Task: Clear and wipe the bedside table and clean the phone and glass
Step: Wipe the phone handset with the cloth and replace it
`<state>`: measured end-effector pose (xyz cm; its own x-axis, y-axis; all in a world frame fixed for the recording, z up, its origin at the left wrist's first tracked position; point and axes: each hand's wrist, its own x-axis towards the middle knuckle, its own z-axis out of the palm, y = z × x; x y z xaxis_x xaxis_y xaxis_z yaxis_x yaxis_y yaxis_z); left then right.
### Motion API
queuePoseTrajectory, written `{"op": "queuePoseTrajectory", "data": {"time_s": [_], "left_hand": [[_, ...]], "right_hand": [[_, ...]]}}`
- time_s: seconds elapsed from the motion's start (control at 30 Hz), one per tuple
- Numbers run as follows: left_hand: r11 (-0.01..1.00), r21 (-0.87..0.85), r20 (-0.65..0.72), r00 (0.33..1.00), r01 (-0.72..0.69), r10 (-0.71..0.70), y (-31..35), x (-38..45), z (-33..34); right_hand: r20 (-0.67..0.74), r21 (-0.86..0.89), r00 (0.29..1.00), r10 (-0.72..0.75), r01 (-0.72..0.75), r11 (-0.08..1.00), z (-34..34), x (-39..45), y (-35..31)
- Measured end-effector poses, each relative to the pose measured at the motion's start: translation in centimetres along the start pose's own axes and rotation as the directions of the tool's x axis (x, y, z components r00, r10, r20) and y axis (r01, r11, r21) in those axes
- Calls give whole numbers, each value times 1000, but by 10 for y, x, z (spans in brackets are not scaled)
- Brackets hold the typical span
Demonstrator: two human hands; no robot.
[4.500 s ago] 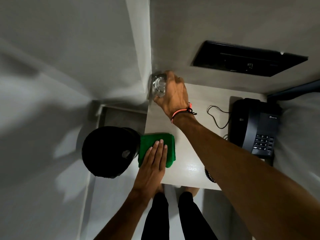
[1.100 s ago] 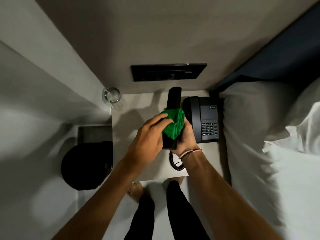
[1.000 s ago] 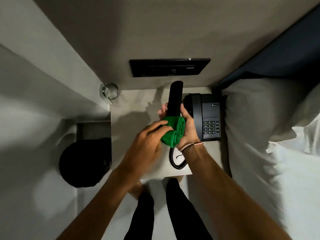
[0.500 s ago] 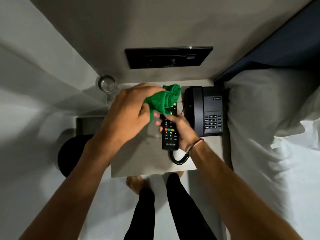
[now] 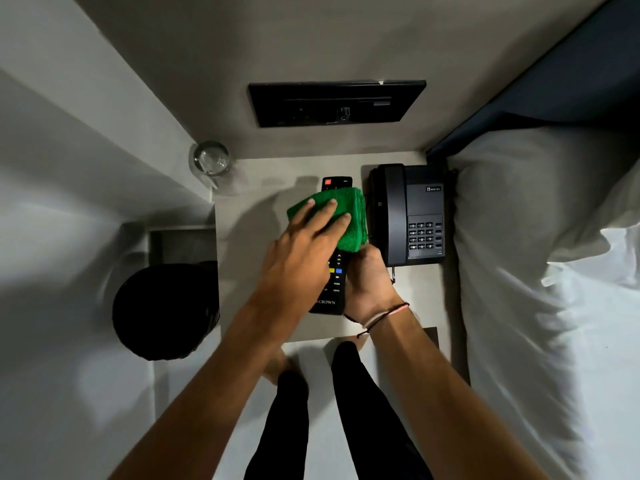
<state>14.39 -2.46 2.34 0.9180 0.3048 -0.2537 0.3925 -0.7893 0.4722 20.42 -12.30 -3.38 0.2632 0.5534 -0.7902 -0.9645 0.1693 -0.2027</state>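
Note:
My right hand [image 5: 369,284] grips a black remote control [image 5: 333,292] above the bedside table [image 5: 249,271], button side up. My left hand [image 5: 304,251] presses a folded green cloth [image 5: 349,213] onto the remote's upper half with straight fingers. Only the remote's top end and lower part show. A black desk phone [image 5: 408,214] with its handset in the cradle sits at the table's right side. A clear glass [image 5: 211,158] stands at the table's far left corner against the wall.
A black round bin [image 5: 162,313] stands on the floor left of the table. A bed with white linen [image 5: 540,271] borders the table on the right. A black switch panel [image 5: 332,102] is set in the wall behind. My legs and bare feet are below the table's front edge.
The remote has been turned button side up. My left hand with the green cloth has come down from above and now lies flat on the remote's upper half.

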Motion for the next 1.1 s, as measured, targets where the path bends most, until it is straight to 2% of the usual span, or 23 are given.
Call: {"op": "queuePoseTrajectory", "data": {"time_s": [0.13, 0.3, 0.43, 0.57, 0.67, 0.77, 0.8, 0.93, 1.0, 1.1], "left_hand": [[999, -53, -48, 999, -12, 9, -4, -20, 7], [994, -99, -81, 996, -44, 36, -7, -41, -3], [992, -109, -59, 996, -68, 62, -9, -59, -10], [990, -136, 26, 998, -47, 51, -4, -76, -25], [981, -189, 140, 987, -47, 74, -3, -85, -44], [978, -207, 179, 982, -27, 65, -1, -87, -66], [978, -206, 144, 988, -21, 52, 2, -84, -73], [998, -56, -117, 993, -2, -5, 13, -44, -86], [999, 35, -126, 992, 31, -27, 12, -19, -81], [991, 125, -29, 999, 40, -36, 7, 1, -66]], "right_hand": [[-10, 32, 999, 34, -34, 999, 5, 2, -11], [70, 118, 995, 67, -75, 990, 12, 11, -13], [63, 154, 994, 88, -96, 983, 15, 23, -12], [9, 196, 995, 97, -97, 976, 9, 32, -15], [-3, 145, 998, 69, -68, 987, -1, 30, -14], [-50, -97, 996, -78, 72, 993, -9, 25, -10], [-32, -156, 992, -122, 116, 981, -11, 22, -6], [116, -125, 985, -129, 143, 982, -13, 2, 6], [197, -122, 976, -89, 115, 986, -8, -11, 7], [281, -52, 956, -78, 96, 994, -4, -18, 4]]}}
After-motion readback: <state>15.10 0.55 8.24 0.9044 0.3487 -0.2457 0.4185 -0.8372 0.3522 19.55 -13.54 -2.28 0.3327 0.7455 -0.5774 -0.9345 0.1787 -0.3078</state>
